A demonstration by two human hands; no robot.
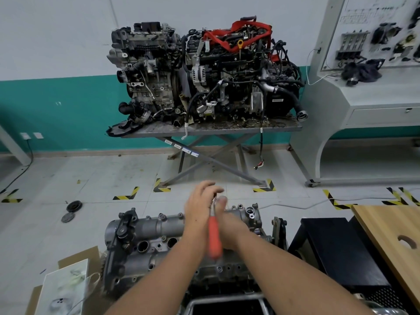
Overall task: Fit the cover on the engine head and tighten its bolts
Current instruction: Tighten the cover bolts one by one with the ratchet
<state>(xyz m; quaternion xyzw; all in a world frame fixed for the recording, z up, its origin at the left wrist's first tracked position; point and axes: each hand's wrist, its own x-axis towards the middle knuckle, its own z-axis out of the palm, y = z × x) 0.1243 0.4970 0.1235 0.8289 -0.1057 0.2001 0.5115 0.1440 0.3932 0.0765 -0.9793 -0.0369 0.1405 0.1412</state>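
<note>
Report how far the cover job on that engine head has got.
Done: the cover already sits on the engine head. In hand: the left hand and right hand are together at the head of a red-handled wrench over the cover's far edge, apparently working a bolt. Left: motion blur hides which bolts are tight, so the remaining ones cannot be counted.

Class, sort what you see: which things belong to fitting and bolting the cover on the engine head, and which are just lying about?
In the job:
cover on the engine head
red-handled tool
left hand
right hand

Lying about:
two engines on the stand
round discs on the floor
cardboard box
wooden board
</note>
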